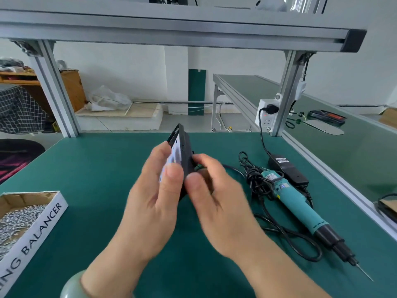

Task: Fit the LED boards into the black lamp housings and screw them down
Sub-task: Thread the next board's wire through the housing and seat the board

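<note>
- Above the green mat (96, 168), my left hand (156, 190) and right hand (214, 201) are together, both gripping the black lamp housing (185, 151), which is tilted on edge.
- I see the pale LED board (174, 157) inside the housing, under my left thumb.
- The electric screwdriver (300, 203) lies to the right, and the screw box (43, 224) to the left.

Two bare forearms (120, 265) show in my head view. The left hand (154, 190) is bare, and its thumbnail (173, 171) is cut short and natural in finish. The left wrist carries a smooth, rounded bangle (72, 284), pale green and glossy, partly cut off by the frame edge. The right hand (217, 203) is bare; its outline is smeared by blur, and I cannot read the nail detail on its fingers (194, 183).
</note>
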Tool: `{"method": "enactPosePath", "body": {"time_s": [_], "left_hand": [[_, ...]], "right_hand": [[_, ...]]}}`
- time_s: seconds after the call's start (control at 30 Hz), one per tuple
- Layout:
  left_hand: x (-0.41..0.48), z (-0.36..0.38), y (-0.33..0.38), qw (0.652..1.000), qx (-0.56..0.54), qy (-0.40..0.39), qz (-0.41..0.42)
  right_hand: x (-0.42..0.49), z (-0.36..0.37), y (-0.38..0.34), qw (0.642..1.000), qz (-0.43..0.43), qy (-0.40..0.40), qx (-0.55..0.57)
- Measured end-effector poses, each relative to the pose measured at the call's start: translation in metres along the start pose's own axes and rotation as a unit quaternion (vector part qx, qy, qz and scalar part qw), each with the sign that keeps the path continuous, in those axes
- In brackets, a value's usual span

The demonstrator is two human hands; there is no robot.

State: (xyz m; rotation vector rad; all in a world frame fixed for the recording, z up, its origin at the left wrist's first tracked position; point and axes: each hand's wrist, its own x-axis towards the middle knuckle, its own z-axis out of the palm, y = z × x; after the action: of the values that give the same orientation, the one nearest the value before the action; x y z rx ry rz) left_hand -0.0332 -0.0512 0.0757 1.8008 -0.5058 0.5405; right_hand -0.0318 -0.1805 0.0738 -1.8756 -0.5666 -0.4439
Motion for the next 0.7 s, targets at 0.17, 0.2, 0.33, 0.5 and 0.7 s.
{"method": "enactPosePath", "body": {"time_s": [0.17, 0.2, 0.33, 0.5, 0.7], "left_hand": [[-0.005, 0.005, -0.005, 0.976, -0.162, -0.081, -0.117], [-0.003, 0.002, -0.008, 0.989, -0.088, -0.037, -0.111], [0.012, -0.017, -0.032, 0.951, 0.260, -0.012, -0.169], [0.005, -0.002, -0.046, 0.933, 0.076, -0.080, -0.342], [0.011, 0.005, -0.046, 0.914, -0.063, -0.050, -0.398]], "right_hand": [[0.003, 0.016, 0.026, 0.988, 0.103, 0.095, 0.069], [0.005, 0.013, 0.032, 0.979, 0.138, 0.132, 0.078], [0.015, -0.007, 0.052, 0.924, 0.268, 0.195, 0.189], [0.013, -0.011, 0.056, 0.883, 0.381, 0.118, 0.249], [0.012, -0.010, 0.050, 0.913, 0.358, 0.061, 0.183]]}}
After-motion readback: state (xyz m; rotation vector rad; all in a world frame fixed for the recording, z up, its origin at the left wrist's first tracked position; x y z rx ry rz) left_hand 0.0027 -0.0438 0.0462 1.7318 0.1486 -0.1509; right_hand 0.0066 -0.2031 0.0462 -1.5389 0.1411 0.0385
